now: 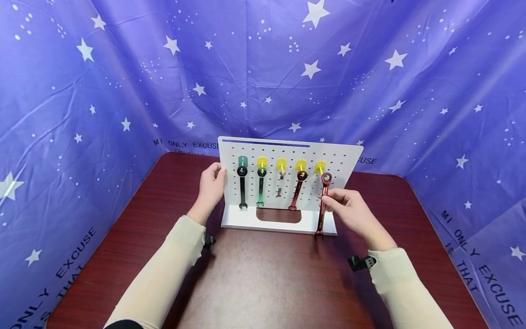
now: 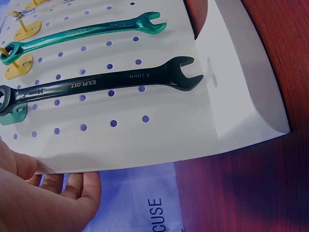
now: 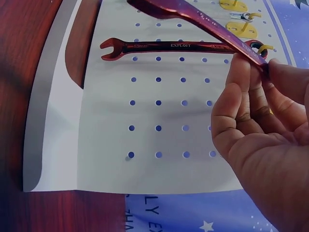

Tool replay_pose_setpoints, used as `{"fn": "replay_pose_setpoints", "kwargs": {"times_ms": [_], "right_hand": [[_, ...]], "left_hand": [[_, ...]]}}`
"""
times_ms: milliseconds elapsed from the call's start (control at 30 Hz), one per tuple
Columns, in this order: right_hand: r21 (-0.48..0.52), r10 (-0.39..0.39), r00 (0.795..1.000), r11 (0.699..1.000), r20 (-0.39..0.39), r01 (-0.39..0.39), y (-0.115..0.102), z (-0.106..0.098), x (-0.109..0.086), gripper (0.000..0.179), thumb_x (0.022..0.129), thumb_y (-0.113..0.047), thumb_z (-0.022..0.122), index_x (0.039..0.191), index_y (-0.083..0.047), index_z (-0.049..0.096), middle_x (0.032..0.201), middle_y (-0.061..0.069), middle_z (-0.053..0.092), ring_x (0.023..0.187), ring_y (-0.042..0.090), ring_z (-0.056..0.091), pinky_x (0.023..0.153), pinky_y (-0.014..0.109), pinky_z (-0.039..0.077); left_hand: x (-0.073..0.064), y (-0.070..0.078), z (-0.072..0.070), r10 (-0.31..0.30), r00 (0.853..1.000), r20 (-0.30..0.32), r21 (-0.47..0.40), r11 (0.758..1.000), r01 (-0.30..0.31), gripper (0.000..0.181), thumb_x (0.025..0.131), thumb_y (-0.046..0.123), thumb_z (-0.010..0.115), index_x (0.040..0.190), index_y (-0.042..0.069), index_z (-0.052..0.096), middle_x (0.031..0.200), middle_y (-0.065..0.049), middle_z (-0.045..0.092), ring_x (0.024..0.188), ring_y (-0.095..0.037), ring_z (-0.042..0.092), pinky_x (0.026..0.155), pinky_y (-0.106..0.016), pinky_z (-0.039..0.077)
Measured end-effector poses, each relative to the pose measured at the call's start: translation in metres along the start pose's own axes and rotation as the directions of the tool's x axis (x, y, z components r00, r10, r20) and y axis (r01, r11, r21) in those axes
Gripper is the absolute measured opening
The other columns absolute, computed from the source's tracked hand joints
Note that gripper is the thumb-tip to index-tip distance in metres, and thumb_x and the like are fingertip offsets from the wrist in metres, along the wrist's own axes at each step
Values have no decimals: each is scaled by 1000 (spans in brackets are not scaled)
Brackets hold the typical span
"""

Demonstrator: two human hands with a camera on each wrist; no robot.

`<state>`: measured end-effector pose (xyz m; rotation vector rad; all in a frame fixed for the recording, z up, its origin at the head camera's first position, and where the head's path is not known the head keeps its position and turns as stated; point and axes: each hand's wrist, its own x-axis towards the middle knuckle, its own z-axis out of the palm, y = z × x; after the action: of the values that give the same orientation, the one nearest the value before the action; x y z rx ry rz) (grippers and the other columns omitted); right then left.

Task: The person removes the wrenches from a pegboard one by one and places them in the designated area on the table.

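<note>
My left hand (image 1: pixel 212 185) grips the left edge of a white pegboard stand (image 1: pixel 345 157); in the left wrist view its thumb is in front and its fingers behind. Between thumb and fingers, my right hand (image 1: pixel 355 212) pinches a red combination wrench (image 1: pixel 323 205), ring end up, in front of the board's right side. The ring is near the rightmost yellow hook (image 1: pixel 320 166); whether they touch I cannot tell. Other wrenches hang from hooks: a black one (image 2: pixel 111 81), a green one (image 2: pixel 87 33), a small silver one (image 1: pixel 281 185) and another red one (image 3: pixel 178 47).
The stand's white base (image 1: pixel 238 219) has a cut-out in its middle and rests on a dark red wooden table (image 1: pixel 271 283). A blue star-patterned cloth (image 1: pixel 255 68) surrounds the table at the back and sides. A black wrist camera (image 1: pixel 361 262) sits at the right cuff.
</note>
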<state>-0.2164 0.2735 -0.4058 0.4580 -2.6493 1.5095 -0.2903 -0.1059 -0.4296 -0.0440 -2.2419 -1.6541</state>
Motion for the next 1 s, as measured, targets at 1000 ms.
{"fn": "replay_pose_setpoints", "kwargs": {"times_ms": [1000], "right_hand": [[-25, 22, 999, 999, -43, -24, 28, -6, -25, 18, 100, -14, 67, 104, 3, 73, 83, 8, 71, 74, 18, 69, 68, 29, 55]], "left_hand": [[2, -1, 0, 15, 1000, 6, -1, 1000, -15, 15, 104, 4, 54, 105, -7, 65, 101, -22, 69, 84, -29, 58, 71, -35, 47]]}}
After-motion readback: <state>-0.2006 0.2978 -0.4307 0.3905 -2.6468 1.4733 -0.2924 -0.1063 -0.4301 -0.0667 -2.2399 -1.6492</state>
